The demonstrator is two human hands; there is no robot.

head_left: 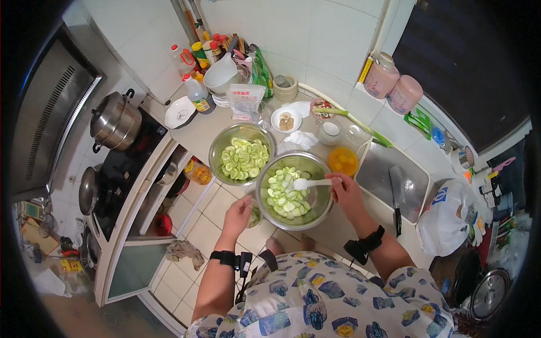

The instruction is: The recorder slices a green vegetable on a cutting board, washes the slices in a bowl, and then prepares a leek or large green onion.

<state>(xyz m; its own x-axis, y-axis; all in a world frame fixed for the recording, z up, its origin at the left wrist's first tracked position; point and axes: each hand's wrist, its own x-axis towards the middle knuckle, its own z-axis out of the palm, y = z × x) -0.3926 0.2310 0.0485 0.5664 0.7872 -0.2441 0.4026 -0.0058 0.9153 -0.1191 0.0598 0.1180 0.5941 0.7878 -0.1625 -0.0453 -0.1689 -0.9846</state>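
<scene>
My right hand (345,191) grips the handle of a white spoon (307,183), whose head hangs over a metal bowl (322,213). Pale green cucumber-like slices (288,192) lie in that bowl. By the bowl's left rim is my left hand (237,213), its fingers curled together; whether anything is between them is hidden. Just beyond it, below the rim, a small container (255,217) with something green in it partly shows. A second metal bowl (215,147) of larger green slices (245,159) stands to the left, touching or nearly touching the first.
A bowl of cracked eggs (342,161) sits right of the slices, behind my right hand. Beyond are a glass jar (329,132), a white dish (276,120) and green onions (360,125). A kitchen knife (397,197) lies across the sink (370,169). Pots (116,121) stand on the left stove.
</scene>
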